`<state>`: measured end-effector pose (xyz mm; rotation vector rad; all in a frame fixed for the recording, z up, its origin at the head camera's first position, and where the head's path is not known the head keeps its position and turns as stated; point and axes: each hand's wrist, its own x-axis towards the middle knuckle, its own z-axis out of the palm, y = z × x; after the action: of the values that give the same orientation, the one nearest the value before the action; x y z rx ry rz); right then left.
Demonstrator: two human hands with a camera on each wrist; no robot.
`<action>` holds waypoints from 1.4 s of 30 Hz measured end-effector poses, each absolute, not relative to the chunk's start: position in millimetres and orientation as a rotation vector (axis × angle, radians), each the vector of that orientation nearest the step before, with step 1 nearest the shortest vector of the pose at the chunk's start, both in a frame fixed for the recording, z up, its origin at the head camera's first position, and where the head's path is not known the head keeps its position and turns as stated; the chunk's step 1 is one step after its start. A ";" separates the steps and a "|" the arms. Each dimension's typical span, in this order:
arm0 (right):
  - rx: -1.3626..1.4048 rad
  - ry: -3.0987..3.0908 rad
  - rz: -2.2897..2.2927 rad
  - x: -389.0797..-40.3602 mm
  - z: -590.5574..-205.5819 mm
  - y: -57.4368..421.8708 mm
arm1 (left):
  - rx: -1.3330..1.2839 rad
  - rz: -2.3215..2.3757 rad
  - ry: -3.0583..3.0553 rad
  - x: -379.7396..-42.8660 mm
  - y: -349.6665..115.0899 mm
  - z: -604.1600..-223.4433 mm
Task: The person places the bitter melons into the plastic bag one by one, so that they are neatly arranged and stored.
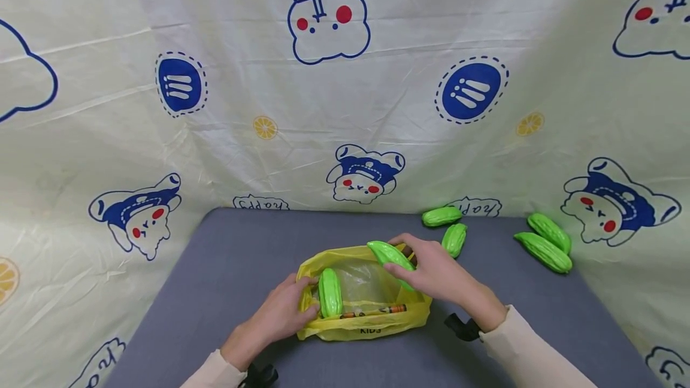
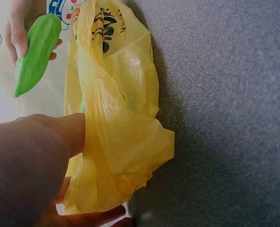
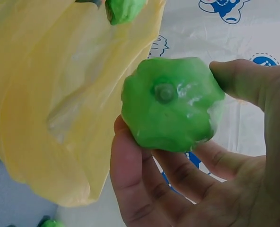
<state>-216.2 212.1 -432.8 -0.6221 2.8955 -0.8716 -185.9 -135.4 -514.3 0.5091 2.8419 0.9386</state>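
Over the yellow bag (image 1: pixel 345 333), green gourd (image 1: pixel 392 255) snug inside the curled right grip (image 1: pixel 435 268).

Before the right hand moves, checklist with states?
1. Grip: ok, right hand holds a gourd.
2. Bag steadied: ok, left hand grips its left end.
3. Bag open: ok, seen in the head view.
4. Held gourd in bag: not ok, above it, with a gap in the left wrist view.
5. Room in bag: looks ok, one second gourd at the left end.
6. Bag underside: cannot tell, hidden.
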 end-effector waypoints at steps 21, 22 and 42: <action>-0.540 2.847 -0.883 -223.3 -437.1 185.9 | 0.512 0.921 2.843 -185.8 -134.0 -517.6; -0.536 2.837 -0.890 -223.9 -437.3 184.8 | 0.513 0.920 2.844 -185.8 -134.0 -517.7; -0.385 2.736 -0.902 -234.5 -444.9 160.7 | 0.540 0.967 2.849 -185.4 -135.8 -512.2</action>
<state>-234.5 160.7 -444.9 -0.3847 2.7359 -0.9023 -185.4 -135.8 -512.2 0.5401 2.8487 0.9674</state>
